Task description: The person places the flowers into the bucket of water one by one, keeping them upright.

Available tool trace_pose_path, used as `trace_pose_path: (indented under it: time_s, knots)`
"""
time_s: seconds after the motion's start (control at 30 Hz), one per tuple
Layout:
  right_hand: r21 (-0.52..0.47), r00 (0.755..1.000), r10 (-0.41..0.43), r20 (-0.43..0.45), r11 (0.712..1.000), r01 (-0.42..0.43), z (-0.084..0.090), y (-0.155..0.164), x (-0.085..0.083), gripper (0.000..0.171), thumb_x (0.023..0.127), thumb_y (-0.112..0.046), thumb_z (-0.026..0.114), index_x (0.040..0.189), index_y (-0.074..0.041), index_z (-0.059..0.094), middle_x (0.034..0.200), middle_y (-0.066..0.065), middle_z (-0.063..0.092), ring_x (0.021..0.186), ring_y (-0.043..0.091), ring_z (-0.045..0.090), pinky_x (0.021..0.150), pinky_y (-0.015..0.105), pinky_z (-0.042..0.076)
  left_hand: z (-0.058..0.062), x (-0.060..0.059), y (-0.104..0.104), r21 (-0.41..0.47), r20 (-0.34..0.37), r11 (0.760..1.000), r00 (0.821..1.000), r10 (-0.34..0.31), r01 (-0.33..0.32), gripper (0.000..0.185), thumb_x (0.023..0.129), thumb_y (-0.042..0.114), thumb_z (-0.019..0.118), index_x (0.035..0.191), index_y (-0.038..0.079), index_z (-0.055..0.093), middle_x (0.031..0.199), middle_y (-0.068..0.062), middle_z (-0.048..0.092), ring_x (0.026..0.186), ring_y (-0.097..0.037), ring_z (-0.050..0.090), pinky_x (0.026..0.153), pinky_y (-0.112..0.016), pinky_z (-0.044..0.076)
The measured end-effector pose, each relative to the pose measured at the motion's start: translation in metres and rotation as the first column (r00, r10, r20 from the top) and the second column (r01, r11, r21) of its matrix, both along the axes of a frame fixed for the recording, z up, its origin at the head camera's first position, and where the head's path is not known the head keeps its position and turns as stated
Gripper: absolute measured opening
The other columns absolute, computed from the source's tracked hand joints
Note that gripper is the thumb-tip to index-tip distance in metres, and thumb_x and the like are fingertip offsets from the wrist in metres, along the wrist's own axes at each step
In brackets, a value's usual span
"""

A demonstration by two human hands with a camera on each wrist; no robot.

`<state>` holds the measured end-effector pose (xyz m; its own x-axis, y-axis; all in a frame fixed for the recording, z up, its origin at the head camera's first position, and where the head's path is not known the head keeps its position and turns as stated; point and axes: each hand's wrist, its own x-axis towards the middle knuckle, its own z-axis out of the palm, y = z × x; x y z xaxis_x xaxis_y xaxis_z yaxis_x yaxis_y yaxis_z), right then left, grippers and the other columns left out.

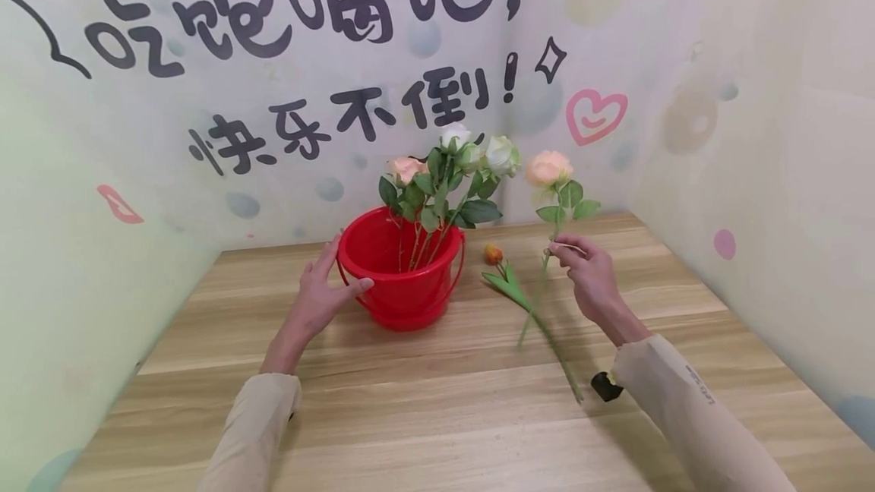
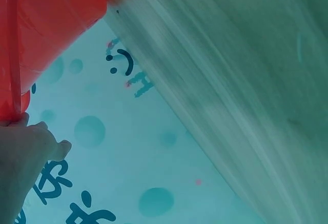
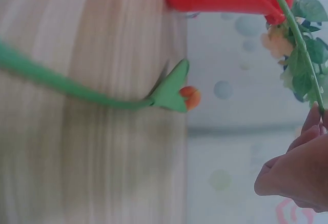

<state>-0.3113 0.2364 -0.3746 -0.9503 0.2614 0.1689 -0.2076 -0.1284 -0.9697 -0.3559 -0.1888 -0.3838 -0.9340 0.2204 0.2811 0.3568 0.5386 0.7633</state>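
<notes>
I pinch a peach rose (image 1: 548, 168) by its stem in my right hand (image 1: 589, 273), lifted above the table (image 1: 424, 401) just right of the red bucket (image 1: 399, 279). My left hand (image 1: 321, 296) rests open against the bucket's side; roses (image 1: 451, 165) stand inside. A tulip (image 1: 502, 275) lies on the table between bucket and right hand.

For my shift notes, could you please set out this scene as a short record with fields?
left hand: left hand rests open against the side of the red bucket
right hand: right hand pinches the stem of a peach rose, held above the table
in bucket: several roses, white and peach, standing upright
on table: an orange tulip lying to the right of the bucket
surface: wooden table
</notes>
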Motion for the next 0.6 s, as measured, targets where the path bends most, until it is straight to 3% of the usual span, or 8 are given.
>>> trace_pose_path:
  time_s: [0.27,0.6]
  knots:
    - [-0.064,0.997,-0.05,-0.052,0.997,0.046,0.012,-0.015,-0.007,0.007,0.101,-0.001,0.065,0.102,-0.008,0.067,0.078,-0.011,0.071,0.075,0.007,0.049,0.066,0.019,0.035,-0.001,0.0,-0.001,0.007,-0.007,1.0,1.0,-0.003,0.003,0.104,0.086,0.054,0.078,0.167,0.026,0.019,0.17,-0.007,0.023,0.155,-0.035,0.016,0.123,-0.062,0.0]
    - [-0.182,0.985,-0.125,-0.123,0.978,0.101,0.026,-0.027,-0.013,0.027,0.097,0.007,0.065,0.088,-0.018,0.071,0.075,-0.009,0.07,0.071,0.006,0.05,0.058,0.015,0.035,0.0,0.001,0.0,0.0,-0.001,1.0,1.0,0.005,-0.005,0.106,0.086,0.053,0.079,0.168,0.027,0.018,0.17,-0.006,0.023,0.155,-0.035,0.014,0.122,-0.063,0.001]
